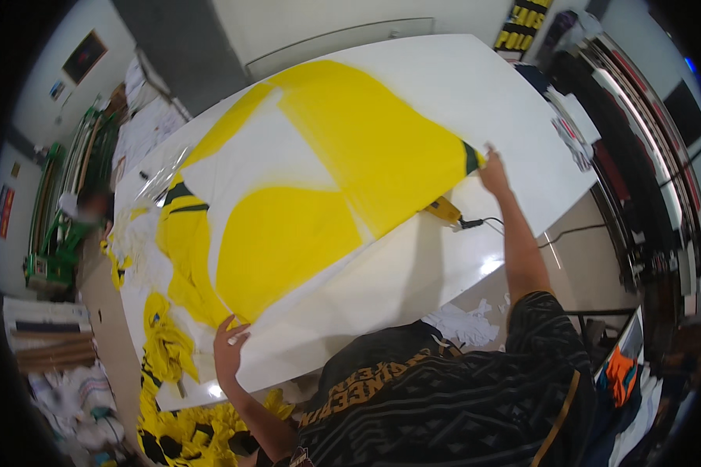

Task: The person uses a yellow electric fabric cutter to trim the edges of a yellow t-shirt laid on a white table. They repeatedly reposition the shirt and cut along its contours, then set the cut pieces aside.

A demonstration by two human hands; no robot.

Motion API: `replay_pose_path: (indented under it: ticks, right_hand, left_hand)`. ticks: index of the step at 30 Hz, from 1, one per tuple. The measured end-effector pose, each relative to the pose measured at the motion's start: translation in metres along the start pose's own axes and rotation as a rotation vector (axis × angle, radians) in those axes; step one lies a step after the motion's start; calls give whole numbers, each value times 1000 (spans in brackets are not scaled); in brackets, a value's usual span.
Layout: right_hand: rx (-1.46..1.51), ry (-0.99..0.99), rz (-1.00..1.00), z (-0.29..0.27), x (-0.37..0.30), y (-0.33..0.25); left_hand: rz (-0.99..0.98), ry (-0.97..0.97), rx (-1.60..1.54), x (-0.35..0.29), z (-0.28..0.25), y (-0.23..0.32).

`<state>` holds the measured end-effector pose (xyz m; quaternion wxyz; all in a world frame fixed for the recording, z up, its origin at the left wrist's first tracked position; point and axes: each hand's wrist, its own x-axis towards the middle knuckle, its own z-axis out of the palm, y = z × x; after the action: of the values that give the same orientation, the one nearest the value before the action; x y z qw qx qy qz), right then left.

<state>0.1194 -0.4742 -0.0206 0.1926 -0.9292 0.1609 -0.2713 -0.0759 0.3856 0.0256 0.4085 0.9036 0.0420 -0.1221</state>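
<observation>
A large yellow and white piece of fabric [374, 148] with small dark green patches is spread over the white table [436, 62]. Its near left corner is pinched in my left hand [230, 342], close to the table's front edge. Farther off to the right, my right hand [492, 171] grips the dark-tipped right corner, so the near edge runs taut between both hands. Partly under that edge lies a yellow power tool [444, 208] with a black cord; its front end is hidden by the fabric.
Crumpled yellow fabric [167, 342] bunches at the table's left end, and more yellow and black pieces [187, 436] heap below. White scraps [463, 321] lie on the floor by me. Fabric rolls [654, 179] line the right wall. A green machine [51, 261] and a blurred person [89, 206] are at left.
</observation>
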Motion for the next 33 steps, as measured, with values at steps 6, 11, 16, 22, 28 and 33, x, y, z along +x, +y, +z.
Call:
replay_pose_path:
  ticks: [6, 11, 16, 22, 28, 33]
  right_hand:
    - [236, -725, 276, 20, -109, -99]
    - [128, -698, 62, 26, -121, -106]
    - [141, -835, 190, 31, -131, -118]
    - [82, -1028, 415, -34, -186, -85]
    - [572, -1100, 687, -108, -281, -29]
    - [1011, -1000, 1056, -135, -299, -41]
  left_hand:
    - [-82, 94, 156, 22, 46, 21]
    - [-233, 53, 326, 84, 108, 11]
    - [-549, -39, 553, 104, 134, 5]
    - [-549, -76, 515, 90, 129, -3]
    - [-511, 17, 448, 38, 121, -64]
    - [-549, -46, 441, 16, 126, -62]
